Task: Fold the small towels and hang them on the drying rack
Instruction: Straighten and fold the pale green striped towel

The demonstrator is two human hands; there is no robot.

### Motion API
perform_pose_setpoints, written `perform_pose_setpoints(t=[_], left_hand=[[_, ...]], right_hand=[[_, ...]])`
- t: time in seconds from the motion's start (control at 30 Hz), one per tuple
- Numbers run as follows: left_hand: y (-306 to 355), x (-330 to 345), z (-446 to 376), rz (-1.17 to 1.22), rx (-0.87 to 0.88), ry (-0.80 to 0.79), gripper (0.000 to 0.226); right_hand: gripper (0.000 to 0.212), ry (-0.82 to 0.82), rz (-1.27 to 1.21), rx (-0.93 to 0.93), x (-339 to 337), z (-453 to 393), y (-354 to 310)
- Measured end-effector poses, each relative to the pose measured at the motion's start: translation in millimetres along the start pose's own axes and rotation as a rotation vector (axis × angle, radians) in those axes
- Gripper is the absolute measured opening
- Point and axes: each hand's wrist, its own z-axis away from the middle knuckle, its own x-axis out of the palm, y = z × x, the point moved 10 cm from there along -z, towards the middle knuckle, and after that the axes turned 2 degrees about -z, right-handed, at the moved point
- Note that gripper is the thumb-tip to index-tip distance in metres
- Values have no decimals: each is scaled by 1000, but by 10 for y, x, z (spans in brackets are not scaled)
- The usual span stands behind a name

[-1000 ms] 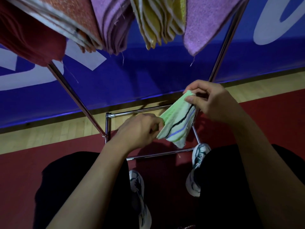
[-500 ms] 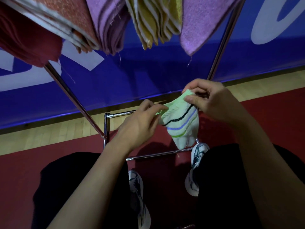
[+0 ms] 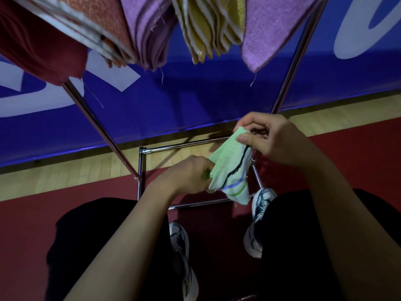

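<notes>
left hand [image 3: 191, 177] dropped lower, both hands pinching towel [image 3: 231, 168] (green)

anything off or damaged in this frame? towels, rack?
Only fraying: loose threads dangle from the purple towel and the striped purple towel on the drying rack. The green towel, held between left hand and right hand, is part folded, with ragged edges. Nothing has fallen.
</notes>
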Motion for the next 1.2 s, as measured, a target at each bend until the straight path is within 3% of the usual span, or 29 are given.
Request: perform_pose_setpoints(t=[0.1, 0.27, 0.53, 0.6, 0.7, 0.83, 0.87, 0.93, 1.0, 1.07, 1.2], left_hand=[[-23, -60, 19, -2, -31, 46, 21], [-141, -238, 101, -81, -89, 128, 13], [-217, -84, 112, -128, -248, -8, 31], [-246, -174, 125, 91, -222, 26, 32], [-231, -402, 186, 571, -202, 218, 33], [-80, -574, 286, 1167, -102, 348, 12], [-81, -671, 328, 1147, -46, 413, 13], [-77, -878, 435, 859, 61, 590, 21], [-22, -940, 483, 665, 126, 654, 24], [31, -905, 482, 522, 161, 610, 24], [-153, -641, 393, 232, 49, 379, 17]], right_hand=[[11, 6, 35, 24, -15, -6, 85], [14, 45, 146, 59, -146, 9, 212], [15, 0, 246, 51, -14, 12, 238], [16, 42, 276, 68, -89, 2, 295], [17, 93, 379, 74, -201, 7, 324], [19, 122, 384, 48, -242, 15, 270], [19, 128, 363, 45, -246, 17, 254], [19, 135, 327, 35, -245, 23, 232], [19, 138, 314, 29, -239, 30, 232], [19, 158, 290, 38, -274, 27, 243], [21, 185, 191, 52, -350, 37, 245]])
